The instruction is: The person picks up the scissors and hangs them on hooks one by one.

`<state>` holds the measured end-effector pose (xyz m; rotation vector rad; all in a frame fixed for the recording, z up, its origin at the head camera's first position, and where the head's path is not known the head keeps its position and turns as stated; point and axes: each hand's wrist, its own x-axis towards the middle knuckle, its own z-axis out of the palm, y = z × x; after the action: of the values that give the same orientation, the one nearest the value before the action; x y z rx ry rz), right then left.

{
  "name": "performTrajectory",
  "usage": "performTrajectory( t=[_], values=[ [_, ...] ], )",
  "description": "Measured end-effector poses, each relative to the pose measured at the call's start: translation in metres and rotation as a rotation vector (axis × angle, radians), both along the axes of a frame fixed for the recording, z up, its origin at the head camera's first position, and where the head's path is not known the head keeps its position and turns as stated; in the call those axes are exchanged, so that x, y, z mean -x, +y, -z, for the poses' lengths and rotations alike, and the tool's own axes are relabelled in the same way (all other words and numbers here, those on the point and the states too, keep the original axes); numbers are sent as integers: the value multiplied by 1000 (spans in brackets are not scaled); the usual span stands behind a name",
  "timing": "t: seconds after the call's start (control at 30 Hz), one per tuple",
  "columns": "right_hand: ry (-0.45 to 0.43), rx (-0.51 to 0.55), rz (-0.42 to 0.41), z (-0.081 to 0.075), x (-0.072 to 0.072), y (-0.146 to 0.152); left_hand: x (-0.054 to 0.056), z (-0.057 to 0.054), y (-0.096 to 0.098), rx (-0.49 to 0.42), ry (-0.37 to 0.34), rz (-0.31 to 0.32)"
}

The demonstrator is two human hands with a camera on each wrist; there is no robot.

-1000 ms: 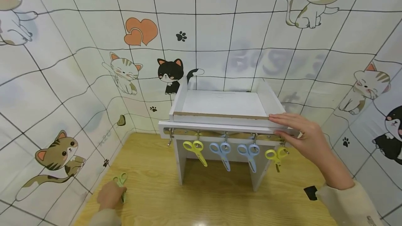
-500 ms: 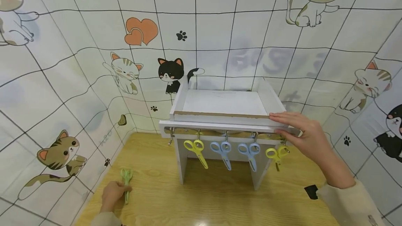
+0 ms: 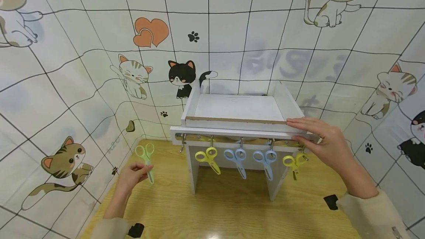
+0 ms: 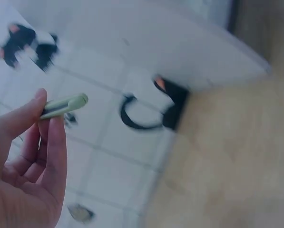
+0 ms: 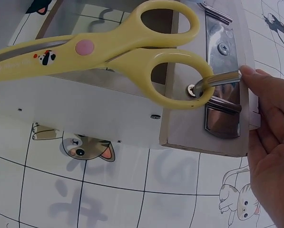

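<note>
My left hand (image 3: 131,176) pinches a pair of light green scissors (image 3: 149,174) between thumb and fingers, handles up, to the left of a white shelf (image 3: 237,108). In the left wrist view the green scissors (image 4: 64,105) appear edge-on between thumb and fingertips. My right hand (image 3: 323,141) grips the shelf's right front corner, thumb below and fingers on top. Along the front hook rail hang yellow scissors (image 3: 209,156), two blue pairs and, under the right hand, another yellow pair (image 5: 103,45) with one handle loop over a hook. The leftmost hook (image 3: 182,144) is bare.
The shelf stands on side panels (image 3: 192,170) on a wood-grain table (image 3: 229,217). Behind and at both sides rises a white wall covering (image 3: 225,32) with grid lines and cartoon cats. Black patches lie by the right sleeve (image 3: 331,202) and left sleeve (image 3: 136,230).
My left hand has picked up the green scissors from the table and brought them forward, up and to the right, nearer the shelf. My right hand stays on the shelf corner.
</note>
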<state>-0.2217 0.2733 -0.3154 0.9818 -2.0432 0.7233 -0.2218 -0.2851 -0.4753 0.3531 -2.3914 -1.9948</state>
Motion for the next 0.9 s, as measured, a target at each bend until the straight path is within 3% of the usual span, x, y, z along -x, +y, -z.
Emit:
performTrajectory(
  t=[0.13,0.23,0.4,0.53,0.63,0.8,0.9],
  values=[
    [-19,-23,31,-2,-3,1,-8,-37,24,-124,102,90],
    [-23,-30,42,-2,-3,1,-17,-58,39,-163,186,173],
    [-6,-14,10,-1,0,1,-30,-75,61,-178,312,326],
    [-13,-21,19,-3,-1,-1,-32,-72,73,-211,362,441],
    [-40,-42,51,-5,-2,-2,-30,-60,76,-215,335,485],
    [-69,-54,71,-4,-3,-4,-23,-36,80,-211,254,485],
    [-40,-55,48,-4,-2,-5,-20,-26,82,-202,240,470]
  ],
)
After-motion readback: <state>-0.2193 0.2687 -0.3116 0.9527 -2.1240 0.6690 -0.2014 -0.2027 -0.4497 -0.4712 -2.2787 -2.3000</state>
